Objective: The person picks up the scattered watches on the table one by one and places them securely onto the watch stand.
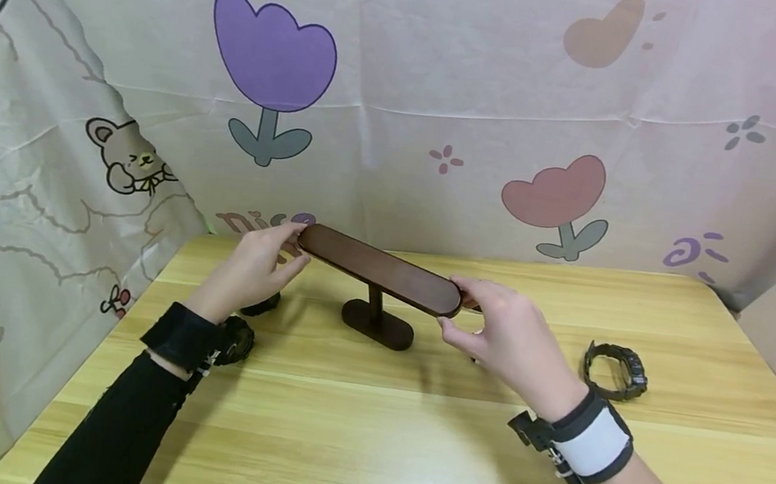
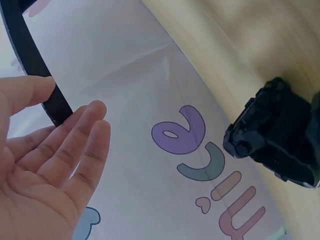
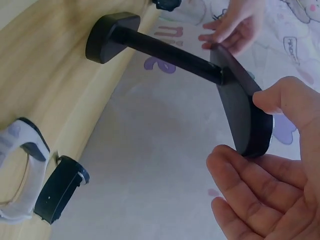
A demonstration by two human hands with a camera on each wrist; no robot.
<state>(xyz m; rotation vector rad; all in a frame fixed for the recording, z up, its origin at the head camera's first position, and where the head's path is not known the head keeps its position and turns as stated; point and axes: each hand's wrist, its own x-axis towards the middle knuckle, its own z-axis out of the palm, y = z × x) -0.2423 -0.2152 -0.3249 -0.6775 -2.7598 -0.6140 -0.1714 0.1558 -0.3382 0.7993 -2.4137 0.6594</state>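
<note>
A dark brown T-shaped stand, with a long rounded top bar (image 1: 380, 270) on a short post, has its oval base (image 1: 378, 325) on the table. My left hand (image 1: 245, 272) pinches the bar's left end; in the left wrist view the thumb lies on one side of the bar (image 2: 37, 65) and the fingers on the other. At the opposite end, my right hand (image 1: 512, 338) grips the bar between thumb and fingers, as the right wrist view also shows at the bar's end (image 3: 245, 115). The bar slants down toward the right in the head view.
A black wristwatch (image 1: 626, 375) lies right of my right hand. Another black watch (image 2: 280, 135) sits near my left hand. In the right wrist view, a whitish watch band (image 3: 17, 200) and a dark watch (image 3: 60, 190) stand on the wooden table (image 1: 346, 435). A printed cloth (image 1: 421, 56) hangs behind.
</note>
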